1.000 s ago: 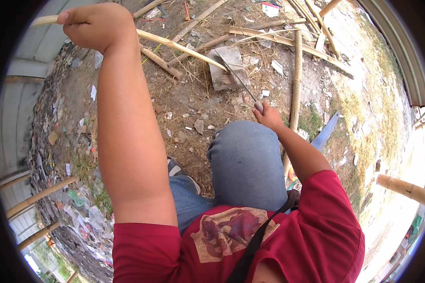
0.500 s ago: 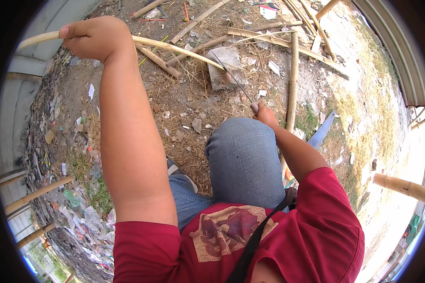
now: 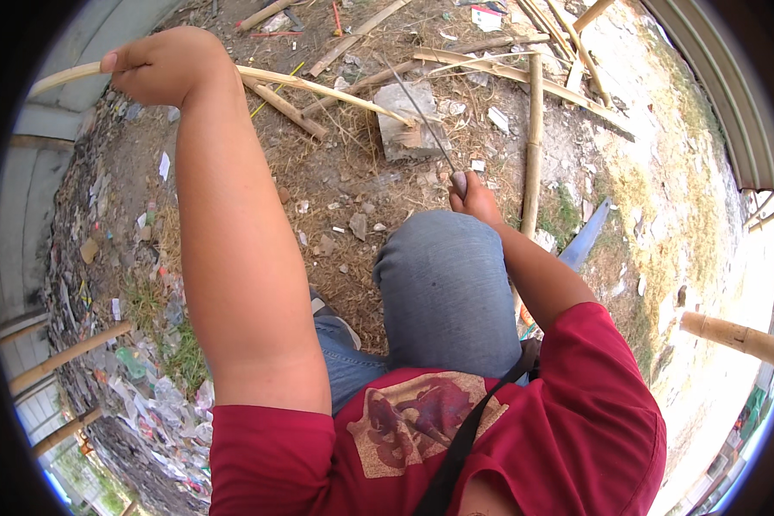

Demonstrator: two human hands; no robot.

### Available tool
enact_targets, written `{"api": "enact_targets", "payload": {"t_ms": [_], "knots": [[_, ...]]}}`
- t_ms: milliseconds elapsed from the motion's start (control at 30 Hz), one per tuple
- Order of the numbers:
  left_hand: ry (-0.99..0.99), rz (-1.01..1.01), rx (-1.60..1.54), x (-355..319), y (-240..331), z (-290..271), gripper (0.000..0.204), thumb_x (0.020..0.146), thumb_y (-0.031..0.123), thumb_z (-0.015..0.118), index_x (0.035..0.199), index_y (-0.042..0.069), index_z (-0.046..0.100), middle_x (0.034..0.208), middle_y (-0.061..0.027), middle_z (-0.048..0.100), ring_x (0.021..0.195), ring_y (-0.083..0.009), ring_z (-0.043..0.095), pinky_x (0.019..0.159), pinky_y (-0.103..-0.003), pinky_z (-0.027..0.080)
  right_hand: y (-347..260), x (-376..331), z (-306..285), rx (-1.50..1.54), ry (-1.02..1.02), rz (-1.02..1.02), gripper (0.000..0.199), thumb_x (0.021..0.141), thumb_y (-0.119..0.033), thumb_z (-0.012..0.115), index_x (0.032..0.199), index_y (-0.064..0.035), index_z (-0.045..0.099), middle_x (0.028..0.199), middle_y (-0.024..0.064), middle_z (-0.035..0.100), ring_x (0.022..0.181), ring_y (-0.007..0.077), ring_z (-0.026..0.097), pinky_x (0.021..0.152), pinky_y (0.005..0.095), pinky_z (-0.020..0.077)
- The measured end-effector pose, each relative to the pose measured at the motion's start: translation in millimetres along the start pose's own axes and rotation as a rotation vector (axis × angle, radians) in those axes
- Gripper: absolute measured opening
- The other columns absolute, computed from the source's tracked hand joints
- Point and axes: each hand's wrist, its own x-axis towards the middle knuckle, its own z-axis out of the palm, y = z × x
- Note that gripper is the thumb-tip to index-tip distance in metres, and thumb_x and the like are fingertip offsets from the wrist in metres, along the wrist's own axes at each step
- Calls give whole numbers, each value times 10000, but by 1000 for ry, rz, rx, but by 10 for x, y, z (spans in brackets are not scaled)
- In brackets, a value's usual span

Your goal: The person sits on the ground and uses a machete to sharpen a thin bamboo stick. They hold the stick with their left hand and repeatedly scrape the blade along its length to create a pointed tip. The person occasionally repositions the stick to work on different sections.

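My left hand [image 3: 168, 67] is raised at the upper left, fist closed around a long pale bamboo strip [image 3: 318, 89]. The strip slants down to the right and its far end rests on a grey stone block [image 3: 408, 129] on the ground. My right hand [image 3: 473, 199] sits just beyond my raised knee in blue jeans [image 3: 443, 292], gripping the handle of a long thin blade [image 3: 421, 112] that points up and away over the block, close to the strip's tip.
Bare dirt with dry grass, shavings and several scattered bamboo poles [image 3: 531, 146] lies ahead. A thick bamboo pole end [image 3: 735, 337] juts in at the right. Litter and plastic [image 3: 146, 378] pile along the left, beside a grey wall [image 3: 34, 206].
The blade in my right hand has swung up and away over the stone block. My left hand stays high on the strip, which has shifted only slightly in the picture.
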Motion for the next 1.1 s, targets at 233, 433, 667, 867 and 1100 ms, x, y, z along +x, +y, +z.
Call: {"api": "enact_targets", "payload": {"t_ms": [233, 433, 667, 867, 1100], "knots": [[2, 55, 22, 57, -104, -7, 632, 1126, 464, 227, 1279, -74, 521, 1281, -255, 608, 1118, -366, 642, 968, -419, 526, 338, 104, 53, -75, -85, 86, 474, 887, -358, 697, 1165, 14, 602, 1034, 297, 715, 977, 463, 696, 882, 530, 533], [46, 52, -77, 147, -151, -73, 658, 1127, 476, 205, 1207, -82, 543, 1128, -214, 600, 1005, -313, 598, 925, -348, 464, -117, 4, -307, 166, 51, 10, 488, 943, -454, 700, 1070, 6, 597, 1005, 296, 710, 941, 432, 706, 836, 475, 539], [78, 41, -135, 138, -164, -4, 660, 1124, 489, 163, 960, -42, 520, 823, -109, 525, 730, -244, 480, 764, -276, 268, 536, -43, 262, -101, -107, 85, 586, 981, -530, 637, 1103, 37, 554, 990, 315, 696, 945, 490, 685, 834, 532, 528], [12, -1, -197, 190, -188, -120, 661, 1098, 584, 159, 884, 38, 466, 773, -58, 462, 649, -229, 435, 640, -405, 372, 154, -26, -216, 51, -14, 38, 518, 935, -458, 703, 1048, 39, 611, 953, 297, 703, 882, 437, 703, 786, 502, 538], [61, -187, -299, 299, -265, -292, 698, 1082, 628, 143, 892, 49, 486, 822, -57, 486, 673, -214, 432, 665, -376, 471, 90, -21, -39, 162, -4, 34, 383, 906, -244, 714, 1165, 1, 574, 1009, 287, 713, 944, 479, 686, 814, 512, 539]]}}
